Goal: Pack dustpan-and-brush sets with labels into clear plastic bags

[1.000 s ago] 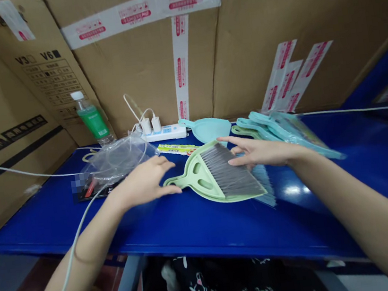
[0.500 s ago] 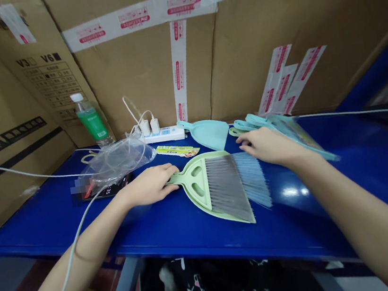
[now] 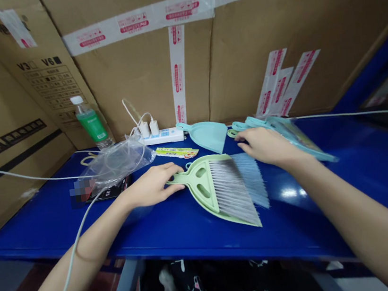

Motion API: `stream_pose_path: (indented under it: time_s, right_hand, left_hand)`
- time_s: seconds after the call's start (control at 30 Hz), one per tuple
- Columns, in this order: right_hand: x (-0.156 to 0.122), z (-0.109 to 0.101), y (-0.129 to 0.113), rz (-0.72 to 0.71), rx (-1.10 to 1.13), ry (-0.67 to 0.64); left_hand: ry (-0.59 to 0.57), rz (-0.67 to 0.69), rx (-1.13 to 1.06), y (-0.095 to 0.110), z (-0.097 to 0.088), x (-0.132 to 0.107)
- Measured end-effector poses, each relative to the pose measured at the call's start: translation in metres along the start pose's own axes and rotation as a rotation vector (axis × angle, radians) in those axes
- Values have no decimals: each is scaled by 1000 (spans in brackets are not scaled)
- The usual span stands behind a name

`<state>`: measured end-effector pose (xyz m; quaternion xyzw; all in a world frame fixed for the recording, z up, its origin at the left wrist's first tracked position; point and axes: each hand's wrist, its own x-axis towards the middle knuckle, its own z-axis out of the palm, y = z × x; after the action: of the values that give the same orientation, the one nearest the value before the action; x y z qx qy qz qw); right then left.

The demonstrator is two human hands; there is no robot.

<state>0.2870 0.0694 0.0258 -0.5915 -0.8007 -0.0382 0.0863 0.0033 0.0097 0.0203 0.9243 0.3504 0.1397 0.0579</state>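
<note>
My left hand (image 3: 159, 184) is closed around the handle of a light green dustpan (image 3: 201, 201), with a green hand brush (image 3: 230, 183) lying nested on it, grey bristles to the right. A blue hand brush lies partly hidden beneath, its blue bristles (image 3: 252, 178) sticking out at the right. My right hand (image 3: 261, 145) hovers near those bristles, fingers loosely bent and thumb apart, with nothing visible in it. By its fingertips are a green handle loop (image 3: 231, 133) and blue dustpans in clear wrapping (image 3: 298, 136). Another blue dustpan (image 3: 210, 135) lies behind.
On the blue table (image 3: 176, 229) stand a green-labelled bottle (image 3: 91, 123) and a white power strip (image 3: 167, 135) with chargers. Crumpled clear plastic (image 3: 119, 160) partly covers a dark phone-like device (image 3: 114, 190). A yellow-green packet (image 3: 176, 151) lies mid-table. Cardboard (image 3: 127, 73) walls the back.
The green dustpan and brush have shifted slightly right and towards me with my left hand. A small blue loop now shows behind the green handle. My right hand has hardly moved.
</note>
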Motion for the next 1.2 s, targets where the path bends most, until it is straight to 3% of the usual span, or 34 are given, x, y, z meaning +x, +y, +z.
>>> stream_pose_path:
  time_s: [0.07,0.17,0.27,0.43,0.6,0.7,0.9,1.2]
  right_hand:
    - [-9,-10,-17,-95,180,5]
    - [-27,-18,-45,-383,465,-91]
    - [-42,-13,-67,-503,488,-145]
    - [-47,2,-80,-421,431,-124]
    - [-49,-4,-79,-346,236,-41]
    - [-54,-13,-80,-332,73,4]
    - [-64,-22,-81,-183,-154,17]
    - [-65,-20,-83,-141,-179,-123]
  left_hand:
    - [39,1,-17,0,1,1]
    - [93,-11,-36,1,1,2]
    - [145,-35,-30,1,3,3]
    - [187,-44,-42,0,7,7]
    - [257,-20,-71,-4,9,16]
    - [273,-19,-67,-15,6,25]
    - [353,-157,34,-47,2,56]
    - [181,-235,101,-77,7,116]
